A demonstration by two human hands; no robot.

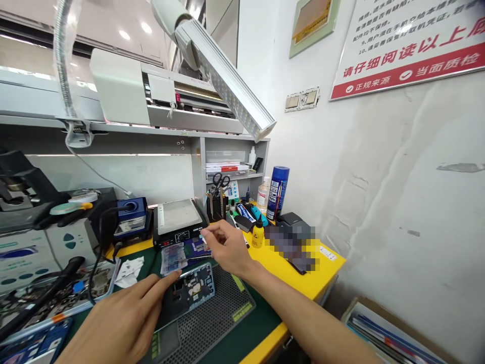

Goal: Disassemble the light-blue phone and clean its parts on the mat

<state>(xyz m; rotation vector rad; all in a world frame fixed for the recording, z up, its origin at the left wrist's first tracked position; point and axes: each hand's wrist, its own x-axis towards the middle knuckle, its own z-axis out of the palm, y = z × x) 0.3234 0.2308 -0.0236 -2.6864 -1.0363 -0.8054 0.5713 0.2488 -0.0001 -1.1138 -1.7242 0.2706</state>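
Note:
An opened phone body [191, 291] with a light blue frame lies on the dark work mat [223, 318]. My left hand [125, 318] rests beside it, fingers stretched out, the index fingertip touching the phone's upper left edge. My right hand [225, 247] hovers just above the phone's far end, thumb and forefinger pinched on a tiny pale piece [203, 239] that I cannot name. A small packet [173, 258] lies on the mat just behind the phone.
A hot plate [178, 220] and a blue soldering station [131, 220] stand at the back. Scissors in a holder [219, 194], a yellow bottle [258, 233] and a blue spray can [278, 192] crowd the yellow bench's right side. A parts tray [56, 293] sits left; a lamp [227, 76] hangs overhead.

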